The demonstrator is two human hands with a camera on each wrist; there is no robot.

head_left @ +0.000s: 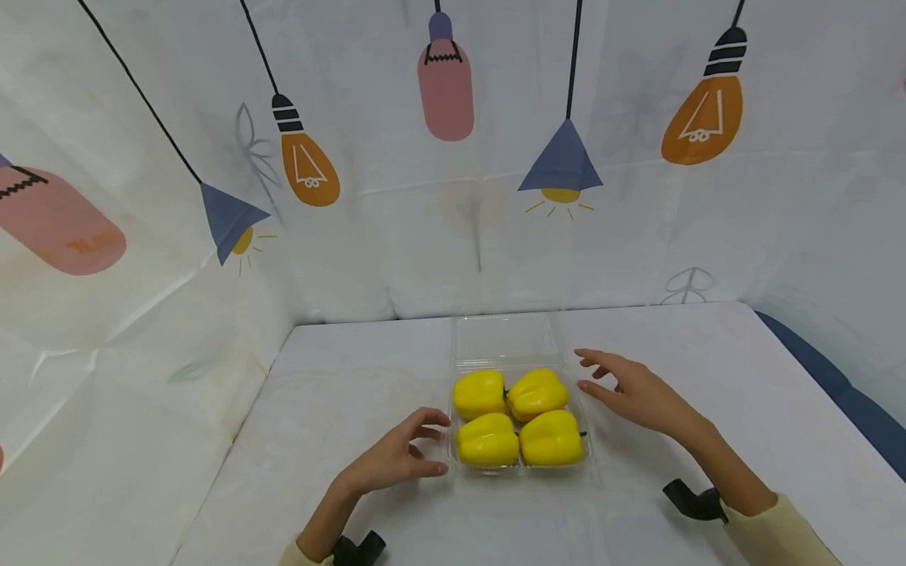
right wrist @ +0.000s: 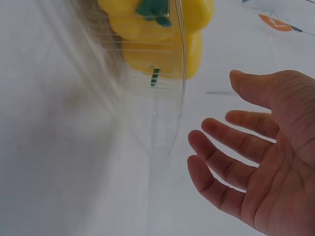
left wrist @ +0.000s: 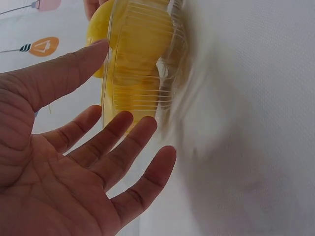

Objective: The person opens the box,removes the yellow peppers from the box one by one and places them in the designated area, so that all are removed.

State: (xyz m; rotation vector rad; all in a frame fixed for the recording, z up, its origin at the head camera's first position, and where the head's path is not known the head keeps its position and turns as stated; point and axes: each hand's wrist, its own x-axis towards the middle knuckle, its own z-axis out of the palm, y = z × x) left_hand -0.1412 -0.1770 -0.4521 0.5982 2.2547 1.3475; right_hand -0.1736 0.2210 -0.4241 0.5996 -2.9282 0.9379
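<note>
A clear plastic clamshell container (head_left: pixel 506 472) lies on the table with its lid (head_left: pixel 506 339) folded back, away from me. Several yellow bell peppers (head_left: pixel 488 441) fill it in two rows; dark green stems show on some. At the container's left side is my left hand (head_left: pixel 398 456), fingers loosely bent and spread; in the left wrist view its fingertips are close to the ribbed wall (left wrist: pixel 140 73), and contact cannot be told. My right hand (head_left: pixel 640 393) hovers off the right side, relaxed, with a gap to the rim (right wrist: pixel 183 73) in the right wrist view. Neither hand holds anything.
The white-covered table (head_left: pixel 340 385) stretches around the container. Behind and to the left hangs a white curtain (head_left: pixel 396 236) printed with lamps and bulbs. A dark blue object (head_left: pixel 814 350) sits beyond the table's right edge. Black wrist mounts (head_left: pixel 697 501) are on both forearms.
</note>
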